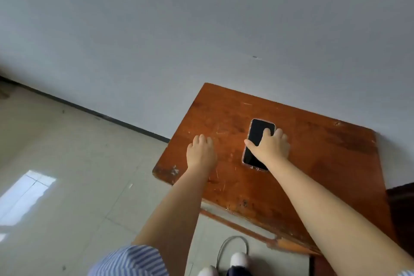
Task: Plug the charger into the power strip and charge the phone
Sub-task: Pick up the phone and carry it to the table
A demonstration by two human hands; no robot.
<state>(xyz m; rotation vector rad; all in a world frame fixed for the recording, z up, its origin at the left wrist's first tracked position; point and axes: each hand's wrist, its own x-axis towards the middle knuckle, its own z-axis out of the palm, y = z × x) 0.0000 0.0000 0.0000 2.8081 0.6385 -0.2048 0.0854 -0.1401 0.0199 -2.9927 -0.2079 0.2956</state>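
A black phone (255, 134) in a clear case lies screen up on a worn reddish-brown wooden table (324, 163). My right hand (272, 147) lies over its lower right part, thumb on the left edge and fingers curled over the right edge, gripping it while it rests on the wood. My left hand (201, 152) rests flat on the table to the left of the phone, fingers together, holding nothing. A grey cable (233, 244) loops on the floor below the table's near edge. No charger or power strip shows.
The table stands against a pale grey wall (201, 29). Beige floor tiles (78, 186) spread to the left, with a dark skirting line along the wall. White shoes (239, 261) are at the bottom. Something dark (401, 204) sits at the table's right.
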